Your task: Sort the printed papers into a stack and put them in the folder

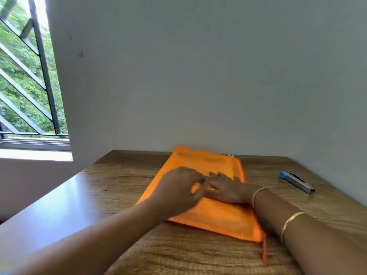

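The orange folder (200, 187) lies flat on the counter (111, 187), long axis running away toward the wall. The right hand (228, 188) presses flat and spread on its middle; the left hand (178, 190), just beside, curls loosely, pinching nothing visible. No papers show.

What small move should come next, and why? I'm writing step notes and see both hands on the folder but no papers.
Probably lift the flap to open the folder. It lies shut and flat on the table, the right hand rests flat on it, and the left hand curls its fingers near the middle, as if at a fastening. No papers show, so whether they are inside cannot be told.
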